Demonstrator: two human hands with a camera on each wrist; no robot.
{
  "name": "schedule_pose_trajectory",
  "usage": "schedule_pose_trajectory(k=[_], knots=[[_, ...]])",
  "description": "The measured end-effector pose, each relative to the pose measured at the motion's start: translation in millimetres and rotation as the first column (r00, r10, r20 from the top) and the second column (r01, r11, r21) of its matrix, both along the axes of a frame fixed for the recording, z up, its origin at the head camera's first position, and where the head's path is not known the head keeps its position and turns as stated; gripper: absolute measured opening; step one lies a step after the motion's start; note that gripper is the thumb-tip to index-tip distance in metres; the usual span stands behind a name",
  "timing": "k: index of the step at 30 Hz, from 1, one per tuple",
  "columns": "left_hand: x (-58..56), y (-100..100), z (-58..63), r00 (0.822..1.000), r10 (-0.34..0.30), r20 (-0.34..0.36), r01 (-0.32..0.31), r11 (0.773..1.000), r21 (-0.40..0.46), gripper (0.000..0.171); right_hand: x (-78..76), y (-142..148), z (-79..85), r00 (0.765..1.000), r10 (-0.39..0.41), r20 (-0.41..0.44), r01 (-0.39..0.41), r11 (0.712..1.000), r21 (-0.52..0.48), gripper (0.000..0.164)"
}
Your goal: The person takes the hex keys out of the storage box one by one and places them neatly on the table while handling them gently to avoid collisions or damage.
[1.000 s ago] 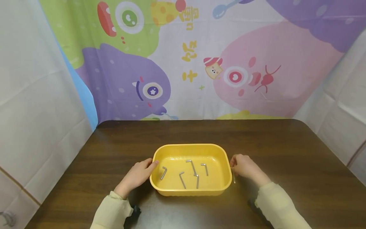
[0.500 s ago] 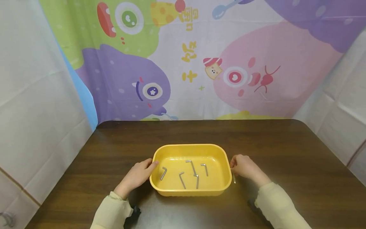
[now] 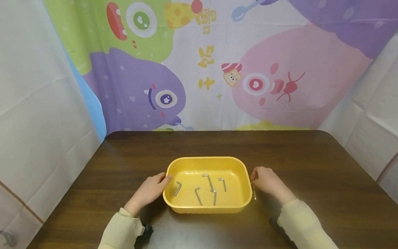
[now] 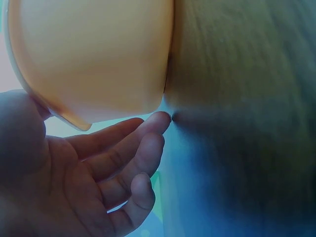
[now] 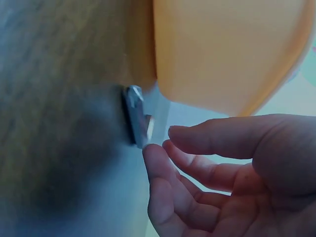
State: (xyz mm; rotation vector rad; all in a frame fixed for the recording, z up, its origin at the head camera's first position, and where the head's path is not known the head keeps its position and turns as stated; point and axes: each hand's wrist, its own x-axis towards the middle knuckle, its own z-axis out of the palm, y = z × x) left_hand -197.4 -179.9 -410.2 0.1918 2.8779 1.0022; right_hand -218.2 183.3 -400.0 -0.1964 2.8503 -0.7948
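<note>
A yellow tray (image 3: 207, 209) stands on the table with several L-shaped hex keys lying in it, one of them near its left end (image 3: 178, 188). My left hand (image 3: 148, 189) holds the tray's left end, thumb over the rim and fingers outside; in the left wrist view, fingertips (image 4: 159, 118) reach down near its base. Beyond the right end is my right hand (image 3: 265, 180), low at the table with loosely bent fingers. Another hex key (image 5: 136, 113) lies on the table there, a fingertip (image 5: 154, 155) at its near end; thumb and index finger have nothing between them.
The dark wooden table (image 3: 149, 145) extends around the tray on all sides. A cartoon-printed cloth (image 3: 205, 114) hangs behind its far edge. Pale cloth (image 3: 40, 103) covers the left side, and similar cloth (image 3: 373, 114) covers the right.
Hardly anything differs. The right hand has shifted very slightly beside the hex key on the table; the left hand, the tray and its contents stay where they were.
</note>
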Motion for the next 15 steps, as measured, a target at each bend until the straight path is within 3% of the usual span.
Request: schedule_pose_trajectory(k=[10,15], knots=[[0.1,0.0,1.0,1.000,-0.004,-0.003,0.004,1.000,0.000,0.030,0.9,3.5,11.4,0.992,-0.011,-0.123,0.014,1.000,0.019,0.005],[0.0,0.8,1.4,1.000,-0.003,0.000,0.003,1.000,-0.006,0.030,2.4,3.3,18.4,0.977,-0.016,-0.212,0.019,1.000,0.012,0.006]])
